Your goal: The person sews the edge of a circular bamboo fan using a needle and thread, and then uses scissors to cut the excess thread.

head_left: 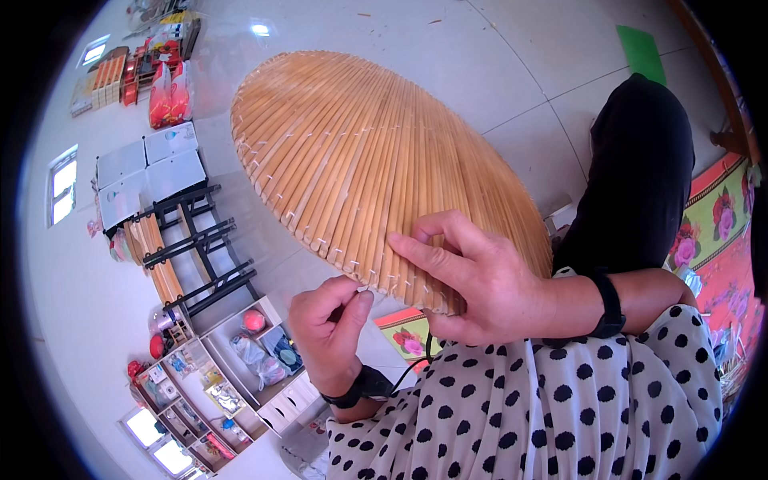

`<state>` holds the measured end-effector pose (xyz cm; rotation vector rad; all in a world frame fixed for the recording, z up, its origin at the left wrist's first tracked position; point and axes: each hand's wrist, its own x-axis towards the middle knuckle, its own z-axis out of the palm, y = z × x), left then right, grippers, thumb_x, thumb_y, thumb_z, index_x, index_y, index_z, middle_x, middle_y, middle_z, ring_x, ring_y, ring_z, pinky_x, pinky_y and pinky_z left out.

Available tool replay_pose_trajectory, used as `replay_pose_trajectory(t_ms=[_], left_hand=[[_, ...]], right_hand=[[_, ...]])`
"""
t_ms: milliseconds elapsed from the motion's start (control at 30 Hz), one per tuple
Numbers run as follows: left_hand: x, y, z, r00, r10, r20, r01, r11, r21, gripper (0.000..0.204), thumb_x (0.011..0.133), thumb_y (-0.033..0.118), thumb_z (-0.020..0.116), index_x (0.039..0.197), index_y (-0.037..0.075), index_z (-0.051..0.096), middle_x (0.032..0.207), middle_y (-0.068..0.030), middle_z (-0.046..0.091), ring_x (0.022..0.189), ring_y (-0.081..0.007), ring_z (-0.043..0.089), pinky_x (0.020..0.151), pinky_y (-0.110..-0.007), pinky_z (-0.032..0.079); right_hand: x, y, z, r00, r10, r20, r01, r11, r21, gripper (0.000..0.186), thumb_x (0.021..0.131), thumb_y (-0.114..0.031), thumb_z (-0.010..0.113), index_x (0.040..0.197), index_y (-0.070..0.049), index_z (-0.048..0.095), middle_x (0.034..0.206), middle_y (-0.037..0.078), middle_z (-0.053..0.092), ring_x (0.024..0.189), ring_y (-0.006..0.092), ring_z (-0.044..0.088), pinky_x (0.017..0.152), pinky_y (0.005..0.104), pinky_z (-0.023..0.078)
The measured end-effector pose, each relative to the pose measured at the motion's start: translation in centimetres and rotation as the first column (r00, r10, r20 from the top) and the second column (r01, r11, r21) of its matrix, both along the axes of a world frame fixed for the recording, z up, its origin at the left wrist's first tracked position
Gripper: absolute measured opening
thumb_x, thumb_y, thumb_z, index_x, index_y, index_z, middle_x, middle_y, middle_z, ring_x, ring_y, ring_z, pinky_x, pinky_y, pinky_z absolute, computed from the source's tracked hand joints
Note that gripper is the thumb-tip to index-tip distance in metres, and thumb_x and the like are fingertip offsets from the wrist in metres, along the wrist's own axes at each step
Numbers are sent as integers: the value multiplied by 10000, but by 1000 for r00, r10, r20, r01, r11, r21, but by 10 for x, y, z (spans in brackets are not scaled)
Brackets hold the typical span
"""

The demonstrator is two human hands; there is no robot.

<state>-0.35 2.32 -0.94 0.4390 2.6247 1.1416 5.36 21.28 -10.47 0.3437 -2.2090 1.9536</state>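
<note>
A large oval mat of narrow tan bamboo slats, with short white stitches near its rim, slants in front of me. My right hand grips the near edge, its fingers laid over the slats and part of the hand out of sight at the rim. Left of it, my left hand is closed in a pinch of thumb and forefinger right at the mat's lower rim. A tiny white bit shows by those fingertips, too small to name. Dark bands circle both wrists.
To the left stand a shelf unit with bags and small goods, a black metal frame and white panels. A bent leg in dark trousers is at right, near a flowered cloth. A green sheet lies on the tiled floor.
</note>
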Motion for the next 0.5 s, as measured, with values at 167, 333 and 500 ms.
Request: replay_pose_trajectory(t_ms=[167,333,500], left_hand=[[8,-6,14,1000,5,5,-5,999,-36,47,775,-57,657,808,-54,623,554,-41,506,494,-95,440,483,-247,316],[10,1,15,996,78,35,-78,997,-13,32,781,-60,651,794,-44,627,553,-25,517,505,-78,437,488,-238,313],[8,0,6,993,100,56,-102,994,44,29,796,-64,644,793,-39,630,577,-14,541,524,-59,449,499,-226,323]], right_hand=[[3,-4,8,999,51,-1,-51,998,-37,728,673,-131,708,1357,6,501,1118,119,460,857,230,597,680,313,550],[3,-6,8,999,48,-3,-48,998,-43,731,669,-131,707,1359,0,503,1112,118,461,848,226,601,674,315,550],[2,-4,6,999,37,-8,-38,999,-21,730,668,-133,709,1353,10,501,1119,127,467,855,235,606,675,318,553]])
